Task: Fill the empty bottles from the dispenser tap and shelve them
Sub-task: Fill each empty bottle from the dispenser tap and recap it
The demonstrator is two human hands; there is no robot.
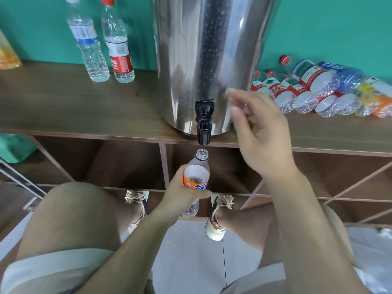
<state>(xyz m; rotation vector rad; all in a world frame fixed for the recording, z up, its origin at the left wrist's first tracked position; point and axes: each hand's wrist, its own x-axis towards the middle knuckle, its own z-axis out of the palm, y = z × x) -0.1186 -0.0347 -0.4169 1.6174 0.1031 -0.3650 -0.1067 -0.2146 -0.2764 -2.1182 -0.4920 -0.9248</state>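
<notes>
I am gripping the clear orange-labelled plastic bottle [196,177] in my left hand [182,187], mouth up, directly below the black plastic dispenser tap [204,122]. My right hand [261,132] is holding nothing, fingers [240,114] loosely spread; the tap is lying just left of them.

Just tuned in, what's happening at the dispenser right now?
The left hand holds an uncapped orange-label bottle just below the black tap of the dispenser. The right hand is open beside the tap, not touching it, and no water is running. Two bottles stand on the counter at left; empties lie piled at right.
</notes>
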